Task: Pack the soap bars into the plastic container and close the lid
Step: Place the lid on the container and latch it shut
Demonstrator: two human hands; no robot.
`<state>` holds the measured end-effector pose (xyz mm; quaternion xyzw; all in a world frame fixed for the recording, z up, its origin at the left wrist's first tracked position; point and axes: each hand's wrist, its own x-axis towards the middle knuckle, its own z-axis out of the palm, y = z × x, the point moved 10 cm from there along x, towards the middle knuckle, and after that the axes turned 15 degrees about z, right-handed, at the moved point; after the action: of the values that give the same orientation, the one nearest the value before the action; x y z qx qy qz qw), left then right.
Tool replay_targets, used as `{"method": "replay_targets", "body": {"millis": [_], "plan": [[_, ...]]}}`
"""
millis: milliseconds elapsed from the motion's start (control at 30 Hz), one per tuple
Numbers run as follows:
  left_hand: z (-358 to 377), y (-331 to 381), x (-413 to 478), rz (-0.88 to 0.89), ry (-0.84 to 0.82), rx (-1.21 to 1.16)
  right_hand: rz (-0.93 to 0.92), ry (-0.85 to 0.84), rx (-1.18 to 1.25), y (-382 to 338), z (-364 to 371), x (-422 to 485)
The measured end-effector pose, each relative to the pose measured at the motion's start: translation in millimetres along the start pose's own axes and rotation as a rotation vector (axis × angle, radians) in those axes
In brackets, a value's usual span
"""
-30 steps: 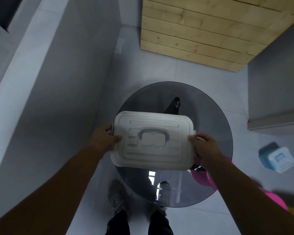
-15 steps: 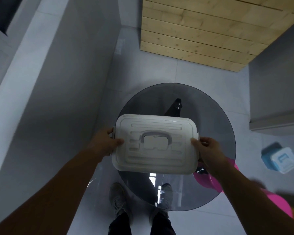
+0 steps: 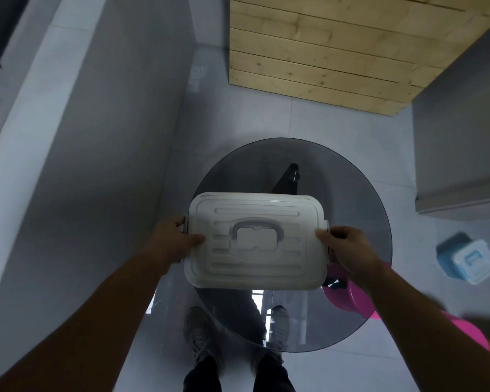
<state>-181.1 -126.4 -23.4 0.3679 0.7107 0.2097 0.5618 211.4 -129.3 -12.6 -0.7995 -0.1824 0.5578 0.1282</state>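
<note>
We hold the white plastic container [image 3: 255,241], lid [image 3: 256,216] on, over the round glass table [image 3: 357,193]. Our left hand [image 3: 173,241] and right hand [image 3: 348,247] each keep a clenched grip on its ends.
</note>
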Motion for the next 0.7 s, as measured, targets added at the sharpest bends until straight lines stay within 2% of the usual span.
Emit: {"method": "replay_targets", "body": {"millis": [233,400,700], "plan": [[2.8,-4.7,4.4,0.002,0.009,-0.035,0.02,0.027,0.03,0.9,1.6,2.1],[1.4,-4.5,4.1,0.013,0.016,-0.037,0.067,-0.029,0.045,1.6,0.1,3.5],[-1.0,-4.6,4.8,0.01,0.01,-0.015,-0.008,-0.031,0.006,-7.6,-0.6,0.8]]}}
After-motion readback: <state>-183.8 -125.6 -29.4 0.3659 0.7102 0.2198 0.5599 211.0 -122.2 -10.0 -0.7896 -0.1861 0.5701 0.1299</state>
